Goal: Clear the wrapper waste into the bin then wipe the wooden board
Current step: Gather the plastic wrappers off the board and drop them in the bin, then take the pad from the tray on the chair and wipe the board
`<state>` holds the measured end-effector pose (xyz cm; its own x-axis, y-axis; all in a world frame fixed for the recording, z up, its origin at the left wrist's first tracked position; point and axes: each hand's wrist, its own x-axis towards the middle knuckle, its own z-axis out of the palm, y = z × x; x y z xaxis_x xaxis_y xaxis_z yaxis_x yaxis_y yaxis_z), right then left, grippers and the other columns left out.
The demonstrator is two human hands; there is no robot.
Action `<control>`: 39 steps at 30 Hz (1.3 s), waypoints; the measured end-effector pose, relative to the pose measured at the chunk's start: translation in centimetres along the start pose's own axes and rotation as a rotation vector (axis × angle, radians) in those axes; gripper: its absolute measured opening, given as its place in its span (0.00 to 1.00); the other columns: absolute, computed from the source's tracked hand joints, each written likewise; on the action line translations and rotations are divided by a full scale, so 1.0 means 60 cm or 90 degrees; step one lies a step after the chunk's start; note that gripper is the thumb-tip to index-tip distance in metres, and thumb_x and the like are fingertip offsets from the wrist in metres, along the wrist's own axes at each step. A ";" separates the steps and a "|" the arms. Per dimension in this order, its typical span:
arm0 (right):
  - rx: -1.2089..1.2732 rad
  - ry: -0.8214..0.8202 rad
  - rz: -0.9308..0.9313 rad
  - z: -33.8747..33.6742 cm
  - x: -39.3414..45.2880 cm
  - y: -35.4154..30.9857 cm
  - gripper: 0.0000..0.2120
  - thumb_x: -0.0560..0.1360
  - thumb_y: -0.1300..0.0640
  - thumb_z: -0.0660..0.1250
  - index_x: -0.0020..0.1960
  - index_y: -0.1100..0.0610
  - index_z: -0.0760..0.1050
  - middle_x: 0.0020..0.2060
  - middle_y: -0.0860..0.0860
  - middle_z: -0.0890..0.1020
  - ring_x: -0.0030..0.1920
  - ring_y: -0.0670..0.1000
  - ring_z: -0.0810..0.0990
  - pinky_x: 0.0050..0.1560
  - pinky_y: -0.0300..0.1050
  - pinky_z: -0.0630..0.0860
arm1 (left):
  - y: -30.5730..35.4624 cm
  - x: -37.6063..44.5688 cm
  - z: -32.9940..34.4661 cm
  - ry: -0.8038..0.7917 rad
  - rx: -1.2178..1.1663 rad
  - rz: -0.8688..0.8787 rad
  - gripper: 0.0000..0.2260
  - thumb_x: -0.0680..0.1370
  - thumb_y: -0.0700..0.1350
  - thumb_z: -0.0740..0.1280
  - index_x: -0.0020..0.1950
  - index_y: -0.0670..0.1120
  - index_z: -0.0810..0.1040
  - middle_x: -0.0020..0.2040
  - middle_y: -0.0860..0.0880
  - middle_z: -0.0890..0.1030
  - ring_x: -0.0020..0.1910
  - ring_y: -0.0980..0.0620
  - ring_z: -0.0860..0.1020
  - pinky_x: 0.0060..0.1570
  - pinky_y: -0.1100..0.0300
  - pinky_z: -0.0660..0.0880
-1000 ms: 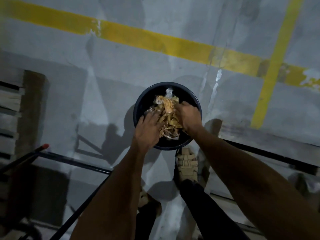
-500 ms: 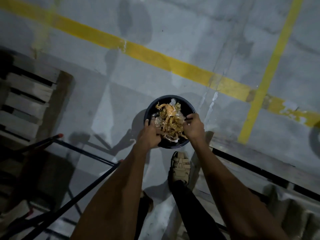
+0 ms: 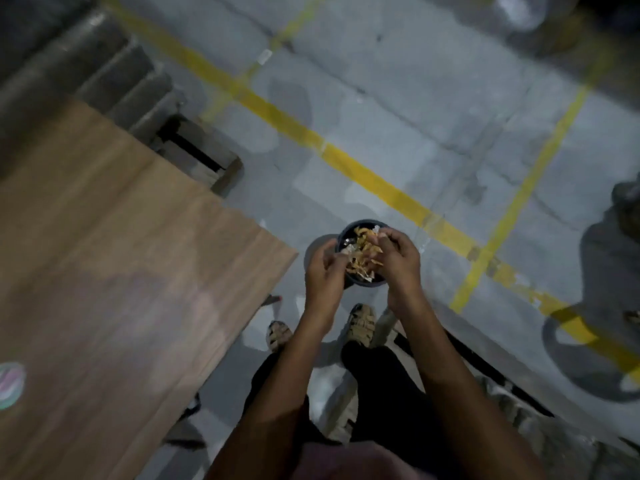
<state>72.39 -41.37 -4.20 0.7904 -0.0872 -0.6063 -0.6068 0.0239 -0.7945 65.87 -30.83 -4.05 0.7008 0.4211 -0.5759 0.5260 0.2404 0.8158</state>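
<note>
A small black bin (image 3: 364,224) stands on the grey floor, filled with crumpled tan and silvery wrapper waste (image 3: 362,258). My left hand (image 3: 323,275) and my right hand (image 3: 400,263) hover just above the bin, one on each side of the waste, fingers loosely curled. I see nothing pinched in either hand, though the picture is blurred. The wooden board (image 3: 104,271) fills the left side, its corner close to the bin.
A round coloured thing (image 3: 10,384) lies on the board's left edge. A grey pallet (image 3: 121,74) sits behind the board. My sandalled feet (image 3: 362,323) stand just before the bin. A black bar (image 3: 485,368) runs along the floor at right. Yellow lines (image 3: 377,181) cross the floor.
The view has pulled up and back, so the bin looks smaller and the board has come into sight. Both hands have lifted off the waste and bin rim.
</note>
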 end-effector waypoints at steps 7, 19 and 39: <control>-0.065 -0.177 -0.044 0.098 -0.198 -0.046 0.05 0.80 0.63 0.67 0.52 0.55 0.78 0.48 0.57 0.85 0.36 0.53 0.80 0.37 0.43 0.73 | 0.029 -0.144 -0.215 0.134 -0.041 0.030 0.06 0.77 0.52 0.70 0.52 0.61 0.82 0.56 0.49 0.85 0.55 0.52 0.83 0.51 0.51 0.79; -0.406 -0.646 -0.111 0.266 -0.384 0.008 0.07 0.83 0.59 0.63 0.59 0.54 0.77 0.52 0.52 0.86 0.41 0.51 0.83 0.38 0.42 0.76 | -0.050 -0.371 -0.365 0.567 -0.301 0.009 0.08 0.82 0.41 0.65 0.58 0.50 0.80 0.57 0.46 0.84 0.55 0.49 0.82 0.48 0.60 0.77; -0.653 -0.982 -0.133 0.398 -0.868 0.359 0.06 0.82 0.59 0.64 0.50 0.50 0.77 0.46 0.50 0.84 0.35 0.49 0.79 0.33 0.40 0.70 | -0.350 -0.763 -0.636 0.813 -0.473 -0.018 0.09 0.83 0.42 0.64 0.62 0.45 0.79 0.51 0.45 0.84 0.47 0.52 0.80 0.41 0.65 0.75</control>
<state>20.13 -12.56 9.48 -0.1385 0.8707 -0.4719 0.1545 -0.4517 -0.8787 4.39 -21.78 7.21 -0.4020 0.7812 -0.4777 -0.1064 0.4783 0.8717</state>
